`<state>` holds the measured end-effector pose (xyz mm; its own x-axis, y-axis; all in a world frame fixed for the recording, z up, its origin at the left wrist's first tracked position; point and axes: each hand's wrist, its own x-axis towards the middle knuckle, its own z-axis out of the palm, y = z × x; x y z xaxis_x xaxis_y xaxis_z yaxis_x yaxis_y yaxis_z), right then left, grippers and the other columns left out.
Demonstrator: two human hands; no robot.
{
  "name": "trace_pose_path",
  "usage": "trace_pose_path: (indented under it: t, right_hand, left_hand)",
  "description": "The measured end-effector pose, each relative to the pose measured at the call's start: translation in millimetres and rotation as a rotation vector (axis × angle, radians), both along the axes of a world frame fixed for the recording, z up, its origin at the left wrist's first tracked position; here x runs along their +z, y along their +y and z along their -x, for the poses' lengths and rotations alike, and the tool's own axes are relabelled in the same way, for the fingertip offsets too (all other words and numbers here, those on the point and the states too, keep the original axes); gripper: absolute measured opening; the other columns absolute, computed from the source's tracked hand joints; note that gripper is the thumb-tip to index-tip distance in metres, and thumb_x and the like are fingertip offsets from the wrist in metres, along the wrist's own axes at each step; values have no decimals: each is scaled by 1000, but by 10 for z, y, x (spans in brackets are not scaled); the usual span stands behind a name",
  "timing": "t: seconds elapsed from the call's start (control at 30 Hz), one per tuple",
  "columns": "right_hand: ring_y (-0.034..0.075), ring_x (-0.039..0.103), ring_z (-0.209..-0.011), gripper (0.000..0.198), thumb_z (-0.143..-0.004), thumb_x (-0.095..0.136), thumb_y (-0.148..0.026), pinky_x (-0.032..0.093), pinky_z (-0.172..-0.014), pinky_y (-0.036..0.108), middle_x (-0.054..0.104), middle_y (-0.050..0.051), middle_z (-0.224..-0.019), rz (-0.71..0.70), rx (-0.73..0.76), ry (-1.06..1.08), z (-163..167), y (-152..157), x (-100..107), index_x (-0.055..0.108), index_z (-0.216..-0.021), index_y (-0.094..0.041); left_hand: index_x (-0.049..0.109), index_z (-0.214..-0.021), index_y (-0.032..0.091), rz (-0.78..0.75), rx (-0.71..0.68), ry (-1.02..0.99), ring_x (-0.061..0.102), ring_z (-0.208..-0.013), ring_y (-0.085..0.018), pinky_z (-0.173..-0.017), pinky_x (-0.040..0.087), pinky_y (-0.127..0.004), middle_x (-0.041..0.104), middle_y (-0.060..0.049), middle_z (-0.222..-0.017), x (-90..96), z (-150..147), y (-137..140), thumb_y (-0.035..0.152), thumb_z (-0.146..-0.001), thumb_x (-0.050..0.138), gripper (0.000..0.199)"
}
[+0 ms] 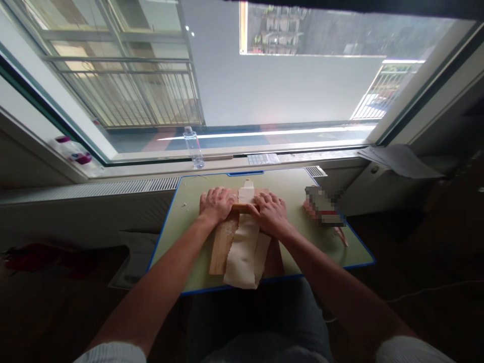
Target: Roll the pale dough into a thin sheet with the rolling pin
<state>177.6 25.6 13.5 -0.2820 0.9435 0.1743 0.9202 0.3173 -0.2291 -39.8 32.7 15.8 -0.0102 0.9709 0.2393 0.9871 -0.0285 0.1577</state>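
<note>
A wooden rolling pin [240, 207] lies crosswise over a long strip of pale dough [244, 247]. My left hand [217, 204] is closed over its left end, and my right hand [272, 209] grips the other end, with the thumb pointing inward along the pin. Most of the pin is hidden beneath my fingers. Under the dough is a wooden board [217, 257]. The dough's near end folds over at the board's front edge, while its far tip shows beyond the pin.
The board rests on a small green table [181, 201] with a blue rim. A blurred-out object [325, 206] lies at its right side, and small crumbs are at the left. A clear bottle [194, 147] stands on the windowsill [223, 164]. Papers [401, 160] lie at the right.
</note>
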Motion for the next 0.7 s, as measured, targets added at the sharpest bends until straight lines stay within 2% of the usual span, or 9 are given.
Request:
trace_pose_path:
  t: [0.1, 0.17, 0.27, 0.4, 0.53, 0.7]
  right_hand:
    - [29, 41, -150, 39, -107, 56, -54, 29, -121, 46, 60, 6, -157, 0, 116, 29, -145, -41, 7, 71, -133, -29]
    - [28, 44, -147, 32, -105, 61, -47, 30, -120, 44, 64, 6, -152, -5, 148, 42, -222, -24, 16, 72, -128, -28]
    - [28, 50, -140, 26, -104, 63, -41, 31, -119, 44, 70, 7, -142, -15, 131, 60, -282, 24, 27, 74, -121, -26]
    - [29, 56, -133, 24, -103, 64, -39, 36, -114, 42, 74, 9, -134, -7, 77, 99, -307, 57, 31, 75, -116, -23]
    - [29, 58, -130, 24, -103, 65, -41, 39, -111, 40, 75, 9, -131, 13, 51, 139, -330, 40, 17, 76, -116, -23]
    - [28, 60, -129, 27, -102, 65, -41, 42, -108, 37, 75, 9, -128, 50, -16, 201, -336, 3, -27, 75, -120, -23]
  left_hand:
    - [69, -136, 28, -42, -86, -70, 57, -136, -30, -119, 39, -49, 67, -9, -148, 73, 34, -161, 52, -104, 50, 45]
    - [73, -130, 27, -91, -142, -106, 59, -132, -30, -119, 39, -48, 71, -8, -140, 129, 21, -284, 48, -100, 59, 39]
    - [79, -114, 29, -134, -217, -130, 61, -126, -29, -114, 42, -49, 76, -6, -127, 176, -69, -471, 39, -96, 66, 25]
    - [82, -109, 30, -29, -373, -219, 65, -123, -26, -112, 46, -46, 78, -3, -124, 117, -185, -601, 38, -100, 63, 23]
    - [83, -108, 28, 18, -345, -289, 66, -123, -25, -115, 47, -44, 80, -2, -123, 52, -189, -568, 36, -100, 62, 24]
    - [83, -113, 29, 46, -273, -250, 64, -127, -28, -115, 48, -47, 78, -4, -126, 85, -200, -504, 37, -96, 66, 25]
